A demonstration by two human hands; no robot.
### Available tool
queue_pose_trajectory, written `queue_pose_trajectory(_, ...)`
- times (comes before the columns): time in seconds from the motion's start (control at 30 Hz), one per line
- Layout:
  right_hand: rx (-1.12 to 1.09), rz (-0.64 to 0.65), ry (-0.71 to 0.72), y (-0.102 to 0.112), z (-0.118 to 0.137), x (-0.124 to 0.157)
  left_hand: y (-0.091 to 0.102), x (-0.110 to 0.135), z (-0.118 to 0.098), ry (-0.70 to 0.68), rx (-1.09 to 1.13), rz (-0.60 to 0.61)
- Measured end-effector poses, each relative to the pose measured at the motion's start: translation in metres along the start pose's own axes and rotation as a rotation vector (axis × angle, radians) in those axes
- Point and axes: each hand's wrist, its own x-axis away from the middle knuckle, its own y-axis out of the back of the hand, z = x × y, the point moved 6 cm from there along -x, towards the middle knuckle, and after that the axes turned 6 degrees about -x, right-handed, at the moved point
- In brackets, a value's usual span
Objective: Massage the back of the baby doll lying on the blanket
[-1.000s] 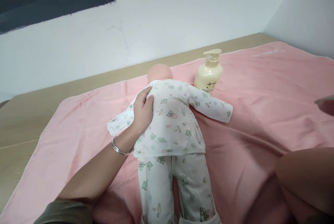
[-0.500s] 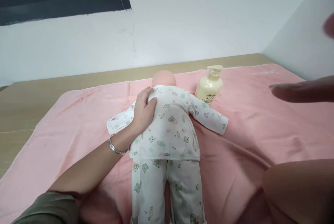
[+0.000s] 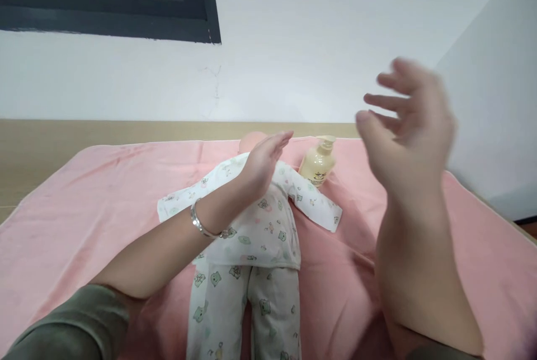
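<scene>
A baby doll in a white printed top and matching trousers lies with its sleeves spread out. Part of its bare round head shows behind my left hand. That hand is raised over the doll's upper body, fingers straight and palm turned sideways, holding nothing; whether it touches the top I cannot tell. A silver bracelet circles that wrist. To the right, my right hand is up in the air, blurred, its fingers apart and bent, with nothing in them. Nearest to it stands a pale yellow pump bottle beside the doll's shoulder.
A pink blanket with folds lies under the doll and bottle, on a wooden surface. Behind is a white wall with a dark-framed barred window at upper left. Another wall meets it on the right.
My left hand has lifted from the doll's shoulder and moved right, turning on edge. My right hand has come in from the right edge, raised. The view has shifted; doll and bottle lie still.
</scene>
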Motion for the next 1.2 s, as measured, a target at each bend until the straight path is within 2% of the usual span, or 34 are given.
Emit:
queue_pose_trajectory(0.07, 0.109, 0.070, -0.056, -0.020, -0.024, -0.004, -0.022, -0.009, 0.000, 0.156, 0.190, 0.052)
queue_pose_trajectory(0.17, 0.229, 0.221, -0.131, -0.046, -0.038, -0.002, -0.045, -0.018, -0.006, 0.281, 0.385, 0.087)
queue_pose_trajectory(0.3, 0.366, 0.459, -0.310, -0.070, -0.038, 0.014, -0.055, -0.023, -0.004, 0.391, 0.564, 0.063)
queue_pose_trajectory(0.4, 0.517, 0.512, -0.271, -0.080, -0.032, 0.022, -0.056, -0.021, 0.000, 0.457, 0.642, 0.071)
queue_pose_trajectory(0.53, 0.649, 0.462, -0.253, -0.084, -0.029, 0.021, -0.038, -0.005, -0.006, 0.486, 0.637, -0.001)
queue_pose_trajectory(0.77, 0.644, 0.428, -0.514, -0.079, -0.026, 0.007, 0.021, 0.049, -0.039, 0.464, 0.608, -0.090)
queue_pose_trajectory(0.93, 0.630, 0.415, -0.599, -0.081, -0.021, 0.005, 0.054, 0.068, -0.060, 0.358, 0.544, -0.085)
queue_pose_trajectory(1.07, 0.622, 0.382, -0.586, -0.083, -0.019, 0.008, 0.067, 0.073, -0.078, 0.167, 0.315, -0.051)
queue_pose_trajectory(1.2, 0.659, 0.374, -0.552, -0.086, -0.017, 0.010, 0.064, 0.086, -0.093, 0.035, 0.166, -0.003)
